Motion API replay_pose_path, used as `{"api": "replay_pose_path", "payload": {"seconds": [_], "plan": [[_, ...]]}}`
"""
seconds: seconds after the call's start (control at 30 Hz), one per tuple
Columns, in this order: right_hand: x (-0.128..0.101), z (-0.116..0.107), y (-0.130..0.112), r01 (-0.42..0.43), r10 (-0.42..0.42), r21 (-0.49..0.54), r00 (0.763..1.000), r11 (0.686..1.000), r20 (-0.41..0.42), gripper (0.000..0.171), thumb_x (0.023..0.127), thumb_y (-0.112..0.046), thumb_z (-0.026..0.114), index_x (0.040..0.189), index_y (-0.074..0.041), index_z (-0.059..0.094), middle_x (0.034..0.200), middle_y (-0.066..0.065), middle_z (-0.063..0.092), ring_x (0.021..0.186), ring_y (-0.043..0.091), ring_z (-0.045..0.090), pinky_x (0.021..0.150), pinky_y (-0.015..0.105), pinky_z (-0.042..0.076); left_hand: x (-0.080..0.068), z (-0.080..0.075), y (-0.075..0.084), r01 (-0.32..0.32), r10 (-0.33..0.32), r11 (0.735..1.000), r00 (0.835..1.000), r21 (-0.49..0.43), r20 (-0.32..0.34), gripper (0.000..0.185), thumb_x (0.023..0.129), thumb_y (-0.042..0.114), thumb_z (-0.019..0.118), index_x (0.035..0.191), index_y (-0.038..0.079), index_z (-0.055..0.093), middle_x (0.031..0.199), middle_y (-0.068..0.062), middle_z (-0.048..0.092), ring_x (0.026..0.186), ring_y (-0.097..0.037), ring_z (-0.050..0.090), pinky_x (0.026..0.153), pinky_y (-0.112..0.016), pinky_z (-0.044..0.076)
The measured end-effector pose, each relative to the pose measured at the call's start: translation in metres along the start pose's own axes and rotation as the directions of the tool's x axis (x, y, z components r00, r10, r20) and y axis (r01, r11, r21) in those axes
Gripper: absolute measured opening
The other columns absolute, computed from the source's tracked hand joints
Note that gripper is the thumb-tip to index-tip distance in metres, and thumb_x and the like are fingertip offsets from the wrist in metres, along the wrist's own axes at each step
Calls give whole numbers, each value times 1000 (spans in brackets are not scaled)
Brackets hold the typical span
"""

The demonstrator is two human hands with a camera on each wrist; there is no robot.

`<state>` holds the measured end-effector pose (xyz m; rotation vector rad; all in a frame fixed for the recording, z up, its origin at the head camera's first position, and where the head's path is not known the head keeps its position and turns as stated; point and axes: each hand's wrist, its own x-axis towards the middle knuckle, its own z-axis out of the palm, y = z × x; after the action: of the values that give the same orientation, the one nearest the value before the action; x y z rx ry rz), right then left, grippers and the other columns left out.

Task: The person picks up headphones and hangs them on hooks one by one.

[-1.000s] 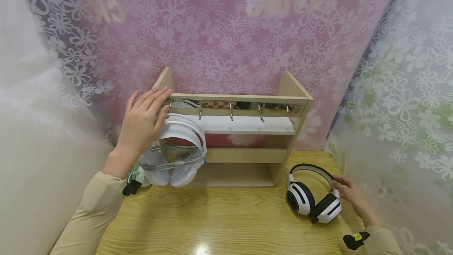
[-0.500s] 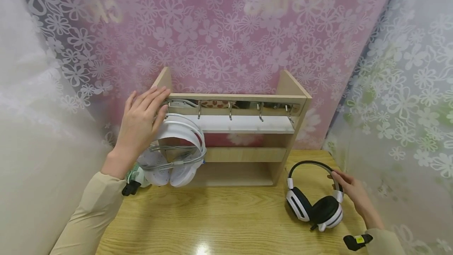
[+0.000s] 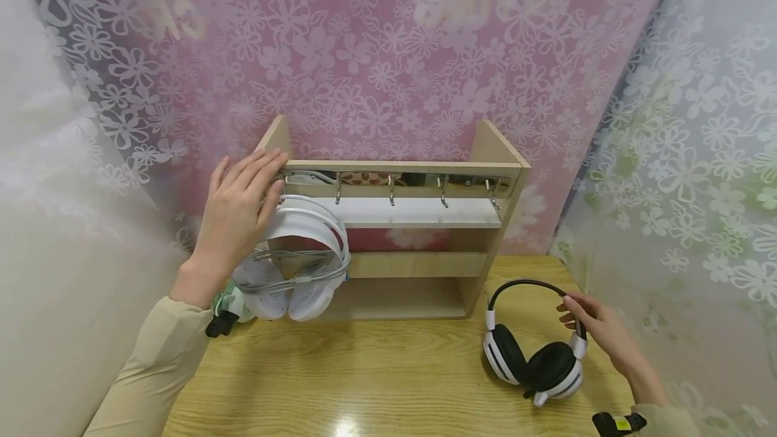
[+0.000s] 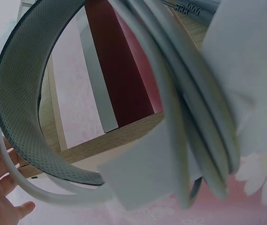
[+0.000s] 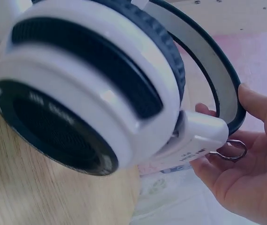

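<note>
- Right hand [image 3: 597,329]: grip closed on the headband of the black-and-white headphones [image 3: 534,349], thumb on the outer edge and fingers curled behind the band near the right earcup.
- In the right wrist view, same grip seen close: thumb [image 5: 260,105] lying over the rim of the band, fingers under the white hinge piece, earcups of the black-and-white headphones [image 5: 86,89] just left of the hand.
- Black-and-white headphones resting with both earcups on the wooden tabletop [image 3: 376,376], to the left of and below the right grip, band arching up toward the wooden rack [image 3: 419,265].
- Left hand [image 3: 239,211]: fingers straight and spread, flat against the top-left corner of the rack, holding nothing; fingertips touching the front rail beside the first hook.
- White headphones [image 3: 300,255] hanging directly to the right of and below the left hand, band over the leftmost hook, earcups low near the tabletop.
- In the left wrist view, only the mesh-lined band of the white headphones [image 4: 18,93] and blurred cables visible, with fingertips [image 4: 2,187] at the bottom left.
- Row of metal hooks [image 3: 443,191] running to the right of the left hand, well apart from the right grip.
</note>
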<state>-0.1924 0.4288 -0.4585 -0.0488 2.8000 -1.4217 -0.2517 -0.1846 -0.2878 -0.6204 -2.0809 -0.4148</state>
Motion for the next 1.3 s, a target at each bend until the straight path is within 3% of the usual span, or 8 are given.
{"api": "replay_pose_path", "payload": {"seconds": [0.17, 0.27, 0.63, 0.93, 1.13, 1.3], "plan": [[-6, 5, -5, -7, 7, -37, 1000, 999, 3, 59, 111, -33, 42, 144, 16, 40, 118, 17, 66, 91, 7, 68, 79, 30, 59, -1, 0, -1, -1, 1, 1000, 1000, -4, -7, 41, 104, 21, 56, 144, 12, 58, 147, -8, 57, 139, -30, 48, 122, -56, 18], [-9, 8, -7, -16, 15, -44, 1000, 999, -24, 61, 110, -36, 41, 144, 15, 40, 118, 17, 66, 90, 8, 68, 79, 30, 59, -1, 1, -1, -2, 2, 1000, 1000, -9, -11, 41, 104, 20, 56, 144, 12, 58, 146, -8, 58, 139, -30, 48, 123, -55, 18], [-19, 18, -10, -3, 0, -17, 990, 1000, -144, 59, 110, -36, 44, 142, 14, 44, 105, -1, 67, 83, 6, 69, 73, 26, 59, 0, 0, 1, -2, 2, 1000, 1000, -8, -12, 41, 104, 21, 57, 144, 11, 58, 146, -9, 58, 139, -31, 48, 122, -56, 18], [-22, 26, -17, 47, -50, -18, 973, 999, -227, 54, 109, -33, 47, 138, 13, 49, 94, -25, 62, 80, 3, 69, 70, 27, 60, -1, 1, 0, 4, -4, 1000, 1000, -9, -14, 41, 104, 21, 57, 144, 11, 58, 147, -8, 57, 139, -30, 48, 122, -56, 18], [-24, 31, -20, 72, -83, -46, 952, 996, -296, 51, 108, -31, 50, 135, 12, 54, 91, -28, 62, 76, 3, 69, 66, 26, 60, -1, 2, 0, 2, -2, 1000, 1000, -5, -15, 41, 104, 21, 56, 144, 11, 58, 147, -8, 57, 139, -30, 48, 122, -56, 19], [-26, 34, -22, 69, -76, -33, 947, 997, -311, 52, 108, -31, 50, 137, 12, 53, 89, -31, 61, 75, 0, 68, 65, 25, 60, -1, 2, 0, -1, 1, 1000, 1000, -1, -15, 41, 104, 22, 55, 144, 11, 58, 146, -8, 58, 139, -30, 48, 122, -56, 18]]}}
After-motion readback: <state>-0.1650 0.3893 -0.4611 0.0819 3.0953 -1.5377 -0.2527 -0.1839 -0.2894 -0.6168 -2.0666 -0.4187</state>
